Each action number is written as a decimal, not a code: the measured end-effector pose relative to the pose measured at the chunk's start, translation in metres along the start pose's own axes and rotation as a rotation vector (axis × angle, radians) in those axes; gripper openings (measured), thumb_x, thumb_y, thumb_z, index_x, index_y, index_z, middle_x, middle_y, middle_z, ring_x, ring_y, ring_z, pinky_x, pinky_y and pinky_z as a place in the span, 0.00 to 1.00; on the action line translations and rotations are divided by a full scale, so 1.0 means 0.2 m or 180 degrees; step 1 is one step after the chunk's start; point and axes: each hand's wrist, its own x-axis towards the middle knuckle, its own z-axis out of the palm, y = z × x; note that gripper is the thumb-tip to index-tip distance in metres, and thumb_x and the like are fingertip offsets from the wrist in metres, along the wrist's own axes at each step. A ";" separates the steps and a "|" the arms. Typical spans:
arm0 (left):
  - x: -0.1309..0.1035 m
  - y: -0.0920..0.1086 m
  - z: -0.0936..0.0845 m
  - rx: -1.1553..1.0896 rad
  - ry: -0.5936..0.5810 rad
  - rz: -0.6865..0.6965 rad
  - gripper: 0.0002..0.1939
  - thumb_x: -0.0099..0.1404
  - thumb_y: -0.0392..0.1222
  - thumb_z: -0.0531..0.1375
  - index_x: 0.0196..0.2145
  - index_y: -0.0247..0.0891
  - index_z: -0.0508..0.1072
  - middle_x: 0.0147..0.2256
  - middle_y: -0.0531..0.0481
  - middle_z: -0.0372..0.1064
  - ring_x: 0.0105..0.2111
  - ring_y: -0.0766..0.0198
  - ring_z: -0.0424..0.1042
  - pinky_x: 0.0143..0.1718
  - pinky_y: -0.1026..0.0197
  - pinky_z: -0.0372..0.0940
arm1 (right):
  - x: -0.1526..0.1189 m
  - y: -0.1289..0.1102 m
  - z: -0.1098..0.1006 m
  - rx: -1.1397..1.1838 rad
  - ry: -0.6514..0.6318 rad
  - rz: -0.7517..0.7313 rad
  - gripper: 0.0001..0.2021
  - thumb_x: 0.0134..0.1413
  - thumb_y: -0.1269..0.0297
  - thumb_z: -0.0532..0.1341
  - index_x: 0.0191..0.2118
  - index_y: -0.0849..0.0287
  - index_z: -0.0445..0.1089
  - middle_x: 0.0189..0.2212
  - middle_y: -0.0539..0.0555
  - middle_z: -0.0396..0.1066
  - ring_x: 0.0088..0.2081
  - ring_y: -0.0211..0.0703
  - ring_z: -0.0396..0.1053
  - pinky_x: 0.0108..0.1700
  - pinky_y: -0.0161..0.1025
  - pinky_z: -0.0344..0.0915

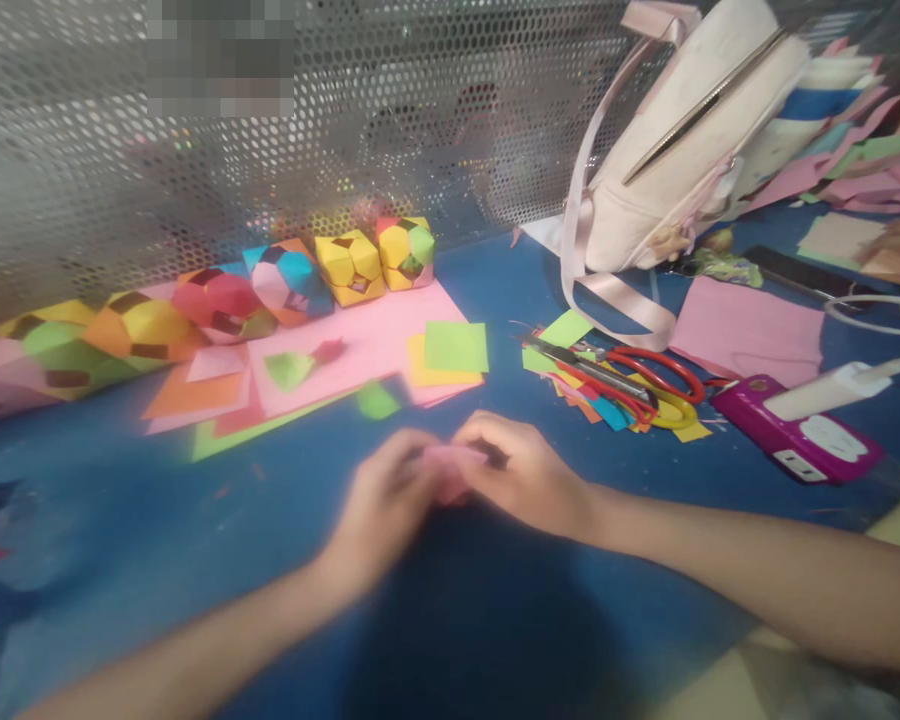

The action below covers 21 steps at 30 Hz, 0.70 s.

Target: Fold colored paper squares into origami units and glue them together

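A small piece of pink paper [450, 472] is pinched between both hands, low over the blue table. My left hand [390, 492] grips its left side, fingers bent and slightly blurred. On the right side, my right hand [523, 474] holds it with thumb and curled fingers. Folds in the paper are too blurred to tell. Just behind the hands lie a green square sheet [456, 347] on yellow and pink ones, and a small green folded piece [378, 400]. Larger pink sheets [360, 335] carry another green folded piece [288, 370].
Folded paper balls [349, 267] line the perforated metal panel [450, 120] at the back. To the right are red-handled scissors [660, 372] on paper scraps, a purple device [810, 430] with a white cable, pink sheets [750, 328] and a pale pink bag [682, 130].
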 end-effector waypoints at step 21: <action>0.01 -0.01 -0.01 0.0267 0.0343 -0.0013 0.11 0.63 0.47 0.55 0.32 0.36 0.68 0.26 0.50 0.71 0.29 0.64 0.70 0.33 0.60 0.64 | 0.00 -0.02 0.00 0.0312 0.0012 0.0288 0.07 0.58 0.65 0.55 0.30 0.61 0.66 0.26 0.51 0.71 0.30 0.37 0.69 0.35 0.35 0.66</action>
